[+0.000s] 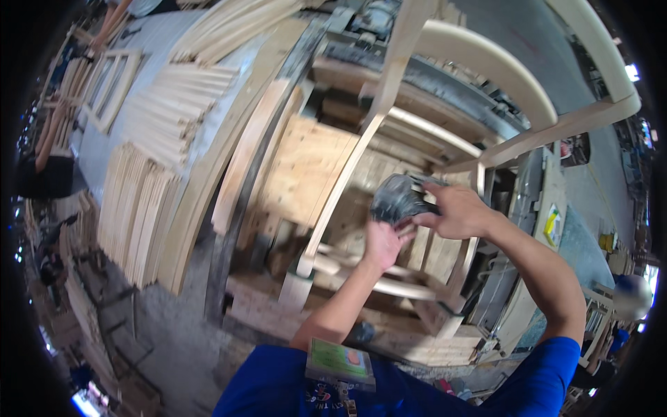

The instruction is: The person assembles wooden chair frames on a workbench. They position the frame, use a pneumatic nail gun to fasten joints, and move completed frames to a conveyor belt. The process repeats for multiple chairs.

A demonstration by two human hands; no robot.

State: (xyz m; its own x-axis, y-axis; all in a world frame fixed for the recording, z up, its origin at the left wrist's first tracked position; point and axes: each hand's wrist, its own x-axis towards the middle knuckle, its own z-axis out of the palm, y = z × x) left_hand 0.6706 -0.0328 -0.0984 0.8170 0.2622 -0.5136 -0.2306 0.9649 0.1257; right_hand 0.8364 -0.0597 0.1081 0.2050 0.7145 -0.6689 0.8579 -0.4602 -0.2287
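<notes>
A dark, round-headed power tool that looks like a hand sander (394,197) is held over an unpainted wooden chair frame (347,167). My right hand (458,208) is closed around the tool's body from the right. Just below its head is my left hand (385,244), palm turned up, fingers stretched out and apart, its fingertips against or very near the tool's lower edge. The tool hides part of those fingers. The chair's curved back rail (493,66) rises at the upper right, and its legs point toward me.
Under the chair is a wooden work stand with a plywood panel (306,167). Stacks of pale wooden slats (139,208) lie on a table to the left. Another worker's arm (48,135) shows at the far left. A yellow item (553,226) sits on the right-hand bench.
</notes>
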